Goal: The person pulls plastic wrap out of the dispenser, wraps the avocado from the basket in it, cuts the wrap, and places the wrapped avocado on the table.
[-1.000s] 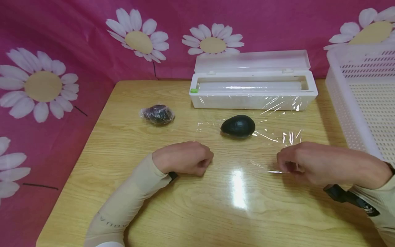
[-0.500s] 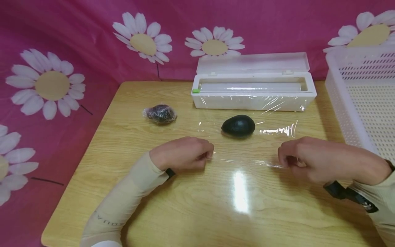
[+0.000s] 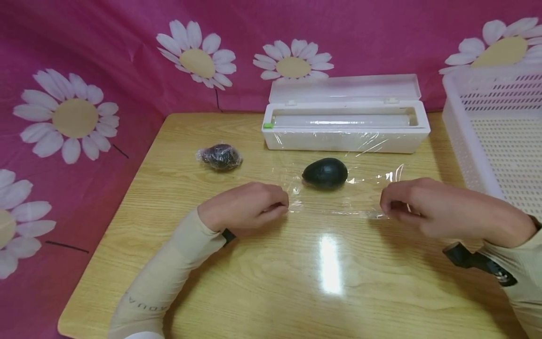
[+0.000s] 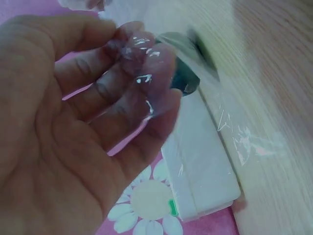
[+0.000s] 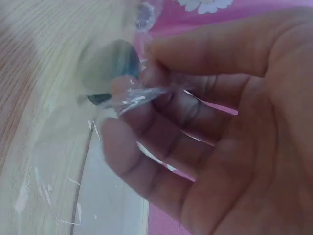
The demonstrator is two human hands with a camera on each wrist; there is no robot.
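Note:
A sheet of clear plastic wrap (image 3: 330, 212) runs from the white wrap dispenser (image 3: 345, 139) toward the person, its near edge stretched between both hands. My left hand (image 3: 247, 205) pinches the left corner between thumb and forefinger; in the left wrist view the film (image 4: 146, 78) lies across the other fingertips. The right corner is pinched by my right hand (image 3: 432, 207), where the right wrist view shows the film (image 5: 142, 95) gathered into a twist. A dark green avocado (image 3: 325, 173) rests between the hands and the dispenser, on the part of the table that the sheet spans.
Left of the sheet lies a dark item bundled in plastic wrap (image 3: 220, 157). The dispenser's lid (image 3: 345, 88) stands up at the back. A white perforated basket (image 3: 478, 155) is at the right, and a pink flowered cloth (image 3: 127, 28) hangs behind the wooden table (image 3: 271, 282).
Both hands have moved slightly away from the person, toward the avocado. The left hand has taken hold of the wrap's left corner, and the near edge now stretches straight between the hands.

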